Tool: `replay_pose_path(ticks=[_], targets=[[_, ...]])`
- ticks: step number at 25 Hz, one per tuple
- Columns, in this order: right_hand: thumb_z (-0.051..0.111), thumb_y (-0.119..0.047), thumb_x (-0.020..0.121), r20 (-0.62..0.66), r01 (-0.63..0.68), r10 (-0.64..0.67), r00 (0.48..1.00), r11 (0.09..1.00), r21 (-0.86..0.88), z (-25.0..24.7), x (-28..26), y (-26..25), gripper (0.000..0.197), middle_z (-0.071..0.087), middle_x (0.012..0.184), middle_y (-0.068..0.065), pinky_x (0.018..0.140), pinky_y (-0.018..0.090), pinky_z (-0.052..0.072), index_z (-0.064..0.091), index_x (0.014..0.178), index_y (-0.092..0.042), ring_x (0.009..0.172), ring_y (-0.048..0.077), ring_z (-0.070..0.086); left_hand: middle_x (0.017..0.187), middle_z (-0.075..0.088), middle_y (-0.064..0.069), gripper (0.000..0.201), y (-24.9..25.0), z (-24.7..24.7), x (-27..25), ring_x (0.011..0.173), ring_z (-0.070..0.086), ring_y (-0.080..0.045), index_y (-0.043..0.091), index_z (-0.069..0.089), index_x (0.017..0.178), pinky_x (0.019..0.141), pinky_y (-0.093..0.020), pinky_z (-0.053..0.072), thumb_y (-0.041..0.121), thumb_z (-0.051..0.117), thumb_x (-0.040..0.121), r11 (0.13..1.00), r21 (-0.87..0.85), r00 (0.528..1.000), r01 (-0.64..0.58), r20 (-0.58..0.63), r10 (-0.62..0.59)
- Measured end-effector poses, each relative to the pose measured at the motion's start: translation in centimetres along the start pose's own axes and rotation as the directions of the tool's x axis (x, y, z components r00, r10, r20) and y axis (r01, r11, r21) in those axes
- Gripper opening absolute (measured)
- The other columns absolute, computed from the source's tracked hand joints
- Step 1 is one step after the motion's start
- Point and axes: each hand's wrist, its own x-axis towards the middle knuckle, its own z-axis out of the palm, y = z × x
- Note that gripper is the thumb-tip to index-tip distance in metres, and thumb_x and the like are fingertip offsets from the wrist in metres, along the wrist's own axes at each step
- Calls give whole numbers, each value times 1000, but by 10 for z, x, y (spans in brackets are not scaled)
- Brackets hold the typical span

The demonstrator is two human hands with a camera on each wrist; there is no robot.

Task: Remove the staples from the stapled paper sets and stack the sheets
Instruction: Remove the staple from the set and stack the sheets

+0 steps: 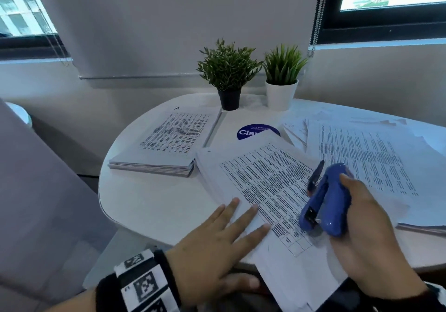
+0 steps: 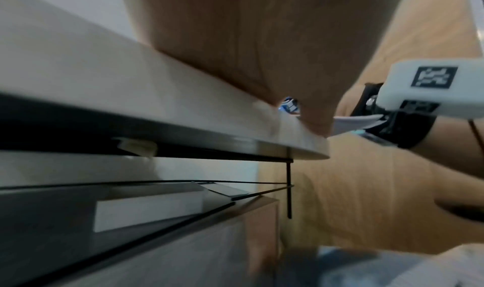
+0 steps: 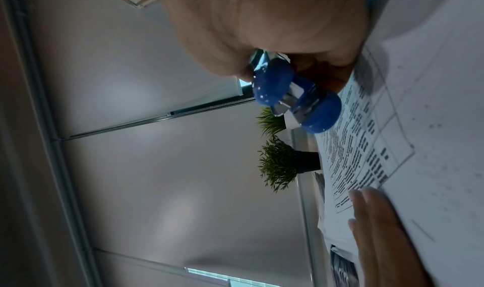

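While the round white bench (image 1: 149,205) is carrying paper on nearly every side, the work is happening at its near edge. Largest first: a loose spread of printed sheets (image 1: 366,152) is covering the right side, a squared stack of sheets (image 1: 169,140) is sitting at the left, and the stapled paper set (image 1: 265,186) is lying between them, its near corner hanging out over the bench rim toward the person. The left hand (image 1: 217,237) is lying flat with fingers spread, pressing that set down. The right hand (image 1: 362,227) is wrapping around a blue stapler (image 1: 325,198), its nose tipping down onto the set's lower part; the staple itself is too small to make out. A dark pen (image 1: 315,176) is resting just beyond the stapler.

Judging by this, the prying step is in hand. Next, the tool's lip is needing to slide under the staple while the left hand is keeping the pages from shifting. Open room is lying on the bare bench left of the set, in front of the stack; two potted plants (image 1: 253,75) are standing well apart at the back.
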Motion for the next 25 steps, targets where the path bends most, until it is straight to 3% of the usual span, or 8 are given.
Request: replay_pose_path(ticks=[3,5,8,11,15,18,21,25], targets=[[50,-33,94,73,5,-2,997,1000,-31,0,1,-1,34,53,51,7,54,40,43,62,69,-13,61,30,47,163,3,-5,82,-18,2,-4,147,0,-40,35,5,155,115,-58,7,71,37,89,996,7,995,-92,-35,92],[52,-32,94,83,29,-28,996,999,-19,-1,0,0,50,45,39,4,55,43,42,56,45,-18,67,33,42,163,12,-5,71,-17,4,-9,148,9,-39,36,16,153,116,-56,18,64,41,92,994,-10,992,-112,-52,111],[50,-28,95,26,56,-55,998,997,-44,-2,-2,4,53,21,31,8,53,44,42,34,47,-13,63,43,30,148,45,-14,57,0,9,-12,135,43,-39,30,38,144,101,-51,46,51,47,92,998,34,977,-52,-207,58],[50,-23,91,-2,47,-47,999,996,-81,-3,-3,12,47,22,32,7,66,50,33,25,53,-15,64,55,31,131,62,-14,46,34,14,-6,117,61,-38,34,45,134,89,-50,54,44,52,89,998,-20,937,-65,-346,54],[54,-23,90,-18,24,-26,999,996,-85,-3,-6,11,36,29,37,9,69,46,40,39,59,-16,59,38,34,128,65,-2,38,14,3,12,113,64,-36,38,45,126,81,-52,57,34,42,88,988,-128,942,-83,-334,36],[53,-23,95,42,47,-41,998,985,-167,2,-14,-2,25,46,63,23,84,39,45,54,73,-11,57,32,55,137,58,-3,46,-22,-2,18,128,50,-39,34,55,128,92,-58,50,32,36,87,943,-331,954,-27,-290,-74],[57,-26,93,120,76,-29,992,911,-406,3,-15,-11,21,71,79,20,85,48,49,65,90,-8,78,30,68,152,36,3,55,-40,10,9,147,21,-25,35,51,138,119,-41,24,40,28,88,904,-427,973,7,-206,-105],[66,-30,88,231,228,-74,970,598,-768,5,-23,-16,11,73,76,2,72,40,50,71,87,-21,71,20,67,155,26,14,47,-49,18,-4,149,5,-7,58,32,137,121,-27,5,40,31,93,815,-571,973,-103,-228,-36]])
